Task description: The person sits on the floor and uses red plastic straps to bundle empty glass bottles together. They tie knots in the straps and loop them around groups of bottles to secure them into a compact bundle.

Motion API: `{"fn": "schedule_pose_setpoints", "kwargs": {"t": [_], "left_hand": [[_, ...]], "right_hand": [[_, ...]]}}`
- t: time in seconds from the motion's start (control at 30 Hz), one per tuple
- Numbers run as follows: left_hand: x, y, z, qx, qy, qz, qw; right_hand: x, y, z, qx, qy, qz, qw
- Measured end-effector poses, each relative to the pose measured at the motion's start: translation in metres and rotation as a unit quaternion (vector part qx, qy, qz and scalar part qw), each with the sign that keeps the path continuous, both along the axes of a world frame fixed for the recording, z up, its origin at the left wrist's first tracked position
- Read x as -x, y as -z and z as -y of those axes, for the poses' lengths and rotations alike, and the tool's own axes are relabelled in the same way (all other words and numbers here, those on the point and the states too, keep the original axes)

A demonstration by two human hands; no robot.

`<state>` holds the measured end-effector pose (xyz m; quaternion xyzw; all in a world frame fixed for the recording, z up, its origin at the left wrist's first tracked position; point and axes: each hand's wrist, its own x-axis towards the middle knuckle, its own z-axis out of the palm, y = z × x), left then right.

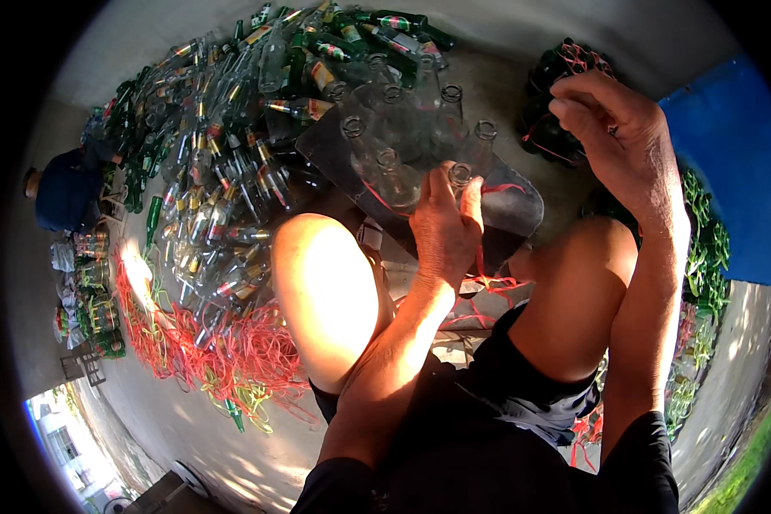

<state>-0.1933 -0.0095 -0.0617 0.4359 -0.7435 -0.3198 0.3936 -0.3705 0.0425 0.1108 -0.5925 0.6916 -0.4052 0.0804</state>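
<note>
Red string (499, 187) is getting pinched in your left hand (444, 230) at a clear bottle (460, 178) neck; your right hand (618, 137) is pulling it taut. Tied green bundles (557, 94) are done, big loose pile (223, 163) is waiting.

We see clear glass bottles (403, 163), smooth and glossy, standing close under our left hand (444, 231). Thin red plastic string (501, 283) looks slick where it trails near them. Far left, the heap of green and clear glass bottles (223, 146) shines, some with paper labels. The floor (188, 428) is rough, matt concrete. Our shorts (488, 411) are dark matt cloth.
</note>
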Motion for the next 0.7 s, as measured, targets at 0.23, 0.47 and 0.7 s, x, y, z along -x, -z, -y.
{"fn": "schedule_pose_setpoints", "kwargs": {"t": [0.23, 0.47, 0.7], "left_hand": [[0.008, 0.015, 0.002, 0.023, 0.035, -0.069, 0.997], [0.004, 0.015, 0.003, 0.044, 0.051, -0.058, 0.996], [0.007, 0.011, -0.001, 0.043, 0.054, -0.052, 0.996]], "right_hand": [[0.115, 0.104, -0.136, -0.114, 0.204, -0.006, 0.972], [0.134, 0.198, -0.216, -0.276, 0.293, -0.054, 0.914], [0.135, 0.278, -0.227, -0.352, 0.281, -0.075, 0.889]]}}
